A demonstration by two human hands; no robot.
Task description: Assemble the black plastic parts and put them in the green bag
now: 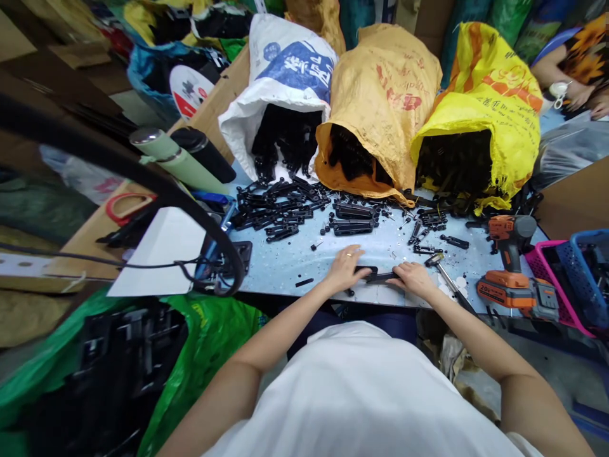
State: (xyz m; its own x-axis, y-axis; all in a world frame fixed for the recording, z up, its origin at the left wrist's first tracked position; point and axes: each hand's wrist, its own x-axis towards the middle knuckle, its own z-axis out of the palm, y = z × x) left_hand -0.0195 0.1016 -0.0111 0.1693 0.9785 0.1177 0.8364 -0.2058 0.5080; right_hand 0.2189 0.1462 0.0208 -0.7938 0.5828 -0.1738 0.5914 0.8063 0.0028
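A long black plastic part (379, 278) lies low at the table's front edge, between my two hands. My left hand (343, 270) is closed at its left end, thumb and fingers against it. At the right end, my right hand (413, 279) pinches the part with bent fingers. Beside my right hand rests a hammer (450, 279), its handle slanting toward the edge. To the left of my left hand lies a small black strip (304, 282). Matching long black parts (354, 226) are stacked a little beyond the hands.
Black pieces spill from white (295, 70), orange (380, 82) and yellow sacks (480, 114) at the back. A cordless drill (511, 266) stands right, near pink (552, 279) and blue baskets (578, 279). A black cable (190, 222) arches at left above a green bag (204, 336). Another person's hand (578, 95) shows top right.
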